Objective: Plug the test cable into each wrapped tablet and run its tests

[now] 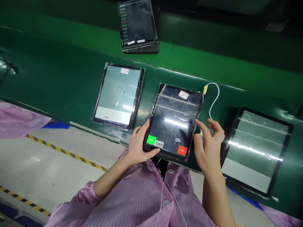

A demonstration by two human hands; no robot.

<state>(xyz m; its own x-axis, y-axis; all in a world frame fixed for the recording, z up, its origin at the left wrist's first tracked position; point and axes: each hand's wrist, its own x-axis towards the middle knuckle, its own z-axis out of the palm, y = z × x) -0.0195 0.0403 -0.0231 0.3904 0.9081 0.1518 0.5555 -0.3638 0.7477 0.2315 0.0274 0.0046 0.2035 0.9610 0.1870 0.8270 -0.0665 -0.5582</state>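
Note:
In front of me a tablet (172, 119) with a dark screen lies at a tilt on the bench edge. Its screen has a green "Pass" box at the lower left, a red "Fail" box at the lower right, and paper labels. My left hand (140, 145) grips its lower left corner, thumb along the bottom edge and fingers along the side. By the right edge hovers my right hand (209, 143), index finger and thumb apart. A white cable (217, 97) runs from a yellow-wrapped plug (205, 90) at the tablet's top right corner down behind my right fingers, where its end is hidden.
Another tablet (117, 94) with a lit, pale screen lies to the left. A larger tablet (255, 151) is on the right. Stacked tablets (138, 25) rest on the green surface beyond the bench (59, 82). Pink sleeves of other people (21, 119) show at the sides.

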